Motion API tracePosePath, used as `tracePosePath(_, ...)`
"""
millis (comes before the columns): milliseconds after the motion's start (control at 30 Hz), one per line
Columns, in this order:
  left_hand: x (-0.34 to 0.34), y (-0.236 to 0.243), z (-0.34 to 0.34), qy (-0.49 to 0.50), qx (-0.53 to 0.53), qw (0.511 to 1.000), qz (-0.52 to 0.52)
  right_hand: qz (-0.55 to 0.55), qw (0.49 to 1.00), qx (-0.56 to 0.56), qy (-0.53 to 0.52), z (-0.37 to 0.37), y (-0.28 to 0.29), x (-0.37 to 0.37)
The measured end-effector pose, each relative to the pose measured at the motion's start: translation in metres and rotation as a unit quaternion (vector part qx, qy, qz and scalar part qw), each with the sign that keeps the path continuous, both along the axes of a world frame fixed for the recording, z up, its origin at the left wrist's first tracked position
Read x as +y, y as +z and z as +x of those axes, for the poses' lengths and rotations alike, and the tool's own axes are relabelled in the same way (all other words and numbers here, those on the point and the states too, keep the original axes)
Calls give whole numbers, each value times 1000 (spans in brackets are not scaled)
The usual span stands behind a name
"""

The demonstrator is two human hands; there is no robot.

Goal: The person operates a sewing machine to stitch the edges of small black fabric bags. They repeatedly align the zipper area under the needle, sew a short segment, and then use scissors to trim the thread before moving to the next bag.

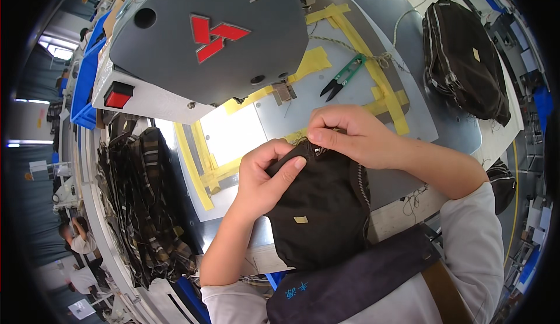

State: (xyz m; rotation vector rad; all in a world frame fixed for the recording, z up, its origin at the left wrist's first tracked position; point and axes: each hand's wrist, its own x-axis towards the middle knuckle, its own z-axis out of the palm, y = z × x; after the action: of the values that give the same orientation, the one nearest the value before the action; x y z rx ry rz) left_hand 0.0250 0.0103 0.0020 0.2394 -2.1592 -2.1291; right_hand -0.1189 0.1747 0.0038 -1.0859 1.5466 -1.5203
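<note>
A dark brown fabric bag point(318, 213) with a metal zipper along its right side hangs over the table's near edge toward my lap. My left hand point(265, 175) pinches the bag's upper left corner between thumb and fingers. Close beside it, my right hand point(353, 137) grips the upper edge near the zipper end, where loose threads show. Above my hands is the grey head of a sewing machine point(233, 38), its presser foot point(284, 93) a little beyond the bag. Green-handled thread snips point(344, 77) lie on the table past my right hand, blades pointing down and left.
Another dark zippered bag point(464, 61) rests at the far right. Strips of yellow tape point(392, 105) mark the work plate. A heap of dark plaid fabric pieces point(140, 201) hangs at the left, near a blue bin point(87, 84). A cord point(402, 23) runs across the right side.
</note>
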Motion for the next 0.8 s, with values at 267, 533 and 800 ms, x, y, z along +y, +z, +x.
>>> tracePosePath(267,1,2,2,2,15,1000,-15,-8,1000,17,0,1,3,0)
tracePosePath(533,0,-2,-1,12,14,1000,-18,16,1000,9,-10,1,3,0)
tracePosePath(800,-1,0,1,32,24,999,-6,34,998,-61,1,4,9,3)
